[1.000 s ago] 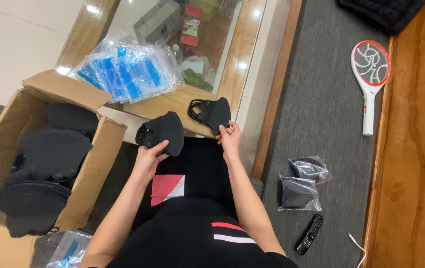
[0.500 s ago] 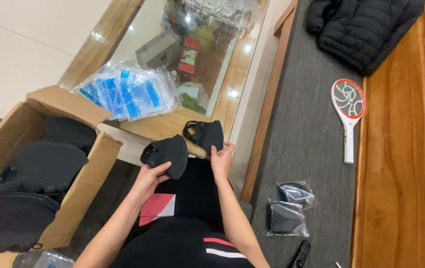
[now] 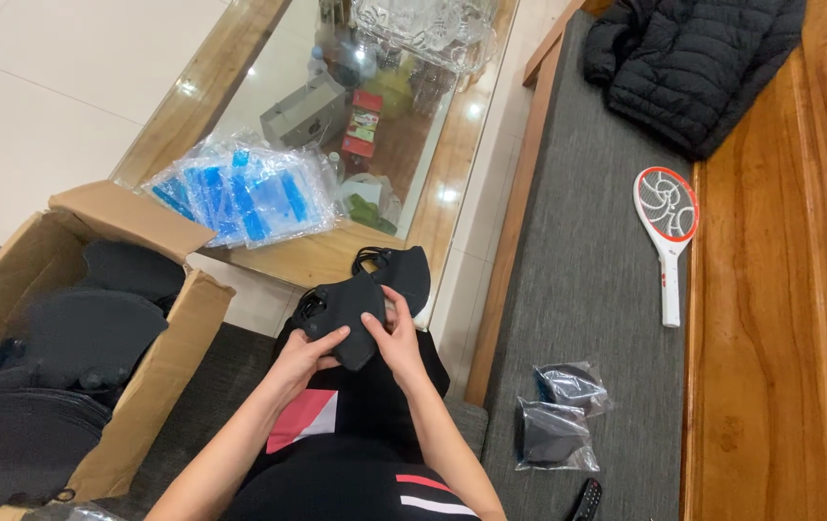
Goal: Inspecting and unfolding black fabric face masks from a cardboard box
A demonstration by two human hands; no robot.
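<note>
Both hands meet over the person's lap, just in front of the near edge of the tabletop [image 3: 269,265]. The left hand [image 3: 305,355] and the right hand [image 3: 396,338] are both closed on a black mask [image 3: 341,307], held between them. The left fingers curl up under its lower edge, while the right thumb presses on its face and the right fingers wrap behind it. The mask sits slightly above and ahead of the knuckles, its ear loops trailing off to the left.

A second mask [image 3: 404,272] lies right behind the first, up and to the right of it, partly covered by it. Whether the right fingers also grip this one cannot be told.

On the tabletop, a wood-framed glass top, a pile of clear packets [image 3: 240,193] with blue print lies beyond the hands and to their left. A cardboard box [image 3: 158,352] stands open at the person's left, well filled with stacked black masks [image 3: 76,338].

To the right runs a grey cushion [image 3: 587,251] on a wooden bench [image 3: 780,318]. On it lie two bagged masks [image 3: 558,415], near the person's right elbow, and farther off a white and orange racket-shaped swatter [image 3: 666,227]. A black padded jacket [image 3: 698,58] lies at the far end. A remote [image 3: 584,500] shows at the bottom edge.
</note>
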